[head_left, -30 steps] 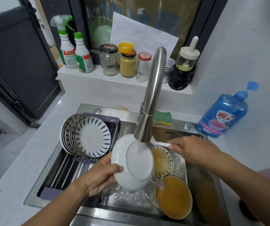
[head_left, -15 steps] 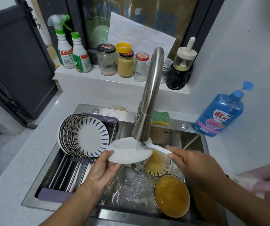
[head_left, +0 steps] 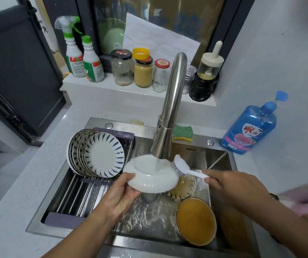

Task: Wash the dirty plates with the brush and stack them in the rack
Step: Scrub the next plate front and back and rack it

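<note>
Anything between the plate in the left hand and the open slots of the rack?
Nothing visible. The plate, gripped by the left hand, sits just right of the rack, whose bars nearer than the stacked plates are bare. Only the faucet hangs close above it.

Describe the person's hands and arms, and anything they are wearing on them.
Both hands are bare. The left hand and right hand wear no gloves, and no rings show. The left forearm and right forearm are uncovered to the frame's edge, with no sleeves on them. Nothing is marked or printed on either arm.
</note>
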A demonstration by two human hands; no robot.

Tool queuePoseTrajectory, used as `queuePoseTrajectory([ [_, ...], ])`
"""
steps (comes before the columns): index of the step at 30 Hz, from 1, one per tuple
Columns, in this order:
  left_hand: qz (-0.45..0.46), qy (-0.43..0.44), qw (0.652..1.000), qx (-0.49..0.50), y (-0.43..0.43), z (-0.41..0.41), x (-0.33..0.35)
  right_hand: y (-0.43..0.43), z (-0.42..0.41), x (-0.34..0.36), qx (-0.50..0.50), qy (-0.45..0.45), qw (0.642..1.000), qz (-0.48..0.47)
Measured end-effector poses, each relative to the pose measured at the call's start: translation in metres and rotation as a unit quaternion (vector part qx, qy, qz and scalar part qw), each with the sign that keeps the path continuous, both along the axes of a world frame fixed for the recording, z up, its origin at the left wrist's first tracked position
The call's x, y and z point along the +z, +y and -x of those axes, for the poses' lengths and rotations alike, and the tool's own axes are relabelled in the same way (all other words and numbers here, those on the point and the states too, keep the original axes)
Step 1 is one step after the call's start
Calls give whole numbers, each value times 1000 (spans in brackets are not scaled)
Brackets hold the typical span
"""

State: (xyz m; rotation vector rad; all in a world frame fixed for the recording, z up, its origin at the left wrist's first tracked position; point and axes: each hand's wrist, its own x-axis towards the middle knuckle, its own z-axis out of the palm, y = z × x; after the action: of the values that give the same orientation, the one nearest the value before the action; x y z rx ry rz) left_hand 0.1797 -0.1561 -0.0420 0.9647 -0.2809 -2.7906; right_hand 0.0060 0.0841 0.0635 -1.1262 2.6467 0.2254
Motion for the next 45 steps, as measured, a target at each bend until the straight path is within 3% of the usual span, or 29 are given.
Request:
queuePoseTrajectory([
  [5,163,52,968,-182,-9,-7,5,-25,29,-5,-56,-95,994,7],
  [11,256,-9,932,-258,-10,1,12,-74,6,23,47,-34,998,-21],
  [18,171,10,971,-166,-4,7,3,-83,-47,36,205,43,977,-40],
  [23,65,54,994,-76,5,9,0,-57,-59,26,189,72,978,46],
  [30,-42,2,996,79,-9,19,-1,-7,-52,12,196,102,975,8],
  [34,-29,15,997,64,-14,14,7,10,-23,-1,53,59,997,15],
  [36,-9,24,999,27,-12,9,10,12,-12,-14,-80,-27,994,64],
  [38,20,20,999,-19,-10,2,10,6,-5,-28,-209,-163,956,123],
  [41,89,21,992,-90,-7,-6,6,-11,-8,-39,-367,-326,853,177],
  [43,172,7,976,-133,-6,-7,8,-22,-13,-40,-419,-388,794,208],
  [45,280,-27,941,-186,-7,-6,12,-36,-16,-42,-429,-421,765,230],
])
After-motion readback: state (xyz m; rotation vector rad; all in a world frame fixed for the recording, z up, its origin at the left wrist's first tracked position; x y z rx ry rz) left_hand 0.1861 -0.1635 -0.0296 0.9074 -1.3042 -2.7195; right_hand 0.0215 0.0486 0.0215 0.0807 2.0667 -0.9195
